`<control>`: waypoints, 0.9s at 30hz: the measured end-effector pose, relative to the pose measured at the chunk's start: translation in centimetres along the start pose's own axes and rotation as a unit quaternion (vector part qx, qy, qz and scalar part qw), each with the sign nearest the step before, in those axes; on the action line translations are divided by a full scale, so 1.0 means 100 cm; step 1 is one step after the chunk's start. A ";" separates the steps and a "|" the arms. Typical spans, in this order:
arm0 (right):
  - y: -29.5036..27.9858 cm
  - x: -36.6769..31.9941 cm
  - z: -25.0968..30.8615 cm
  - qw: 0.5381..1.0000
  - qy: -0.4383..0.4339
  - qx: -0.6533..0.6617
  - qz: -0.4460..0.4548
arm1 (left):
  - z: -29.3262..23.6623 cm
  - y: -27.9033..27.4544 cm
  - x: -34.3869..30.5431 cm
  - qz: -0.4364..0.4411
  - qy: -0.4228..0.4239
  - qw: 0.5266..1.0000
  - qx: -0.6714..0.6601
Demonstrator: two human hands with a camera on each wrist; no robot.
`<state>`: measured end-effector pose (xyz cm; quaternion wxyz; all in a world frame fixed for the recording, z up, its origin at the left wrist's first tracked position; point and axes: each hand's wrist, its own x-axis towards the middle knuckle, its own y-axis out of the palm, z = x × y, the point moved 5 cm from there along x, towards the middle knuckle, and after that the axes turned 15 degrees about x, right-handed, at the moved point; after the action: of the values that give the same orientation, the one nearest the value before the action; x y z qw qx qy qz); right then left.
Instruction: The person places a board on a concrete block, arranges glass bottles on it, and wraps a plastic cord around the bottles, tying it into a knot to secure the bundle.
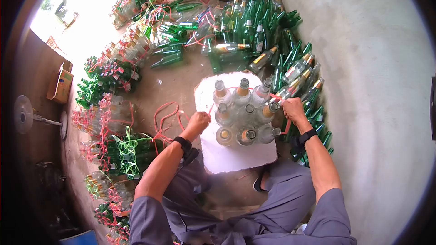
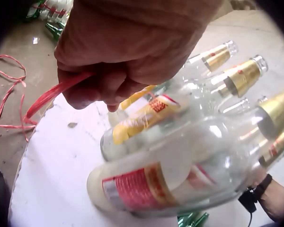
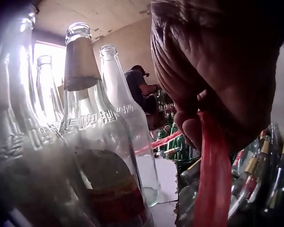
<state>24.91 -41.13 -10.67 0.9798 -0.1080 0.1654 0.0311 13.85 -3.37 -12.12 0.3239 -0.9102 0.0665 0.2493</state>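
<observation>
Clear glass bottles (image 1: 245,113) stand upright in three rows on a white board (image 1: 218,161); some have gold neck foil and coloured labels. At the block's left side my left hand (image 1: 198,124) grips a red plastic strap (image 2: 61,92), whose tail hangs out from the curled fingers. My right hand (image 1: 294,110) pinches the same kind of strap (image 3: 213,165) beside the right-hand bottles, with an end dangling below. Between the hands the strap passes around the far side of the block. In the right wrist view, bottles (image 3: 85,113) rise close to that hand.
Loose green bottles (image 1: 254,27) crowd the far floor and the foot of the right wall (image 1: 363,86). Tied bundles (image 1: 131,154) line the left side. Slack red strap (image 1: 165,118) lies on the floor. A fan (image 1: 25,114) stands far left. Another person (image 3: 141,90) sits beyond.
</observation>
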 end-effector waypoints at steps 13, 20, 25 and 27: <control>0.032 -0.018 -0.062 0.963 -0.107 -0.229 0.095 | 0.014 0.049 -0.070 0.046 -0.065 0.992 -0.098; 0.033 -0.039 -0.076 0.974 -0.042 -0.169 0.148 | 0.015 0.060 -0.107 0.073 -0.028 0.989 -0.129; 0.020 -0.026 -0.143 0.971 0.095 -0.197 0.101 | 0.024 0.070 -0.115 0.060 -0.023 0.990 -0.129; 0.032 -0.038 -0.142 0.919 -0.046 -0.309 0.241 | 0.033 0.080 -0.115 0.058 -0.030 0.989 -0.132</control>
<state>16.50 -41.29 -23.14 0.8672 -0.3605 0.1234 0.3206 0.27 -8.01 -13.11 0.1872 -0.9318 0.0761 0.3015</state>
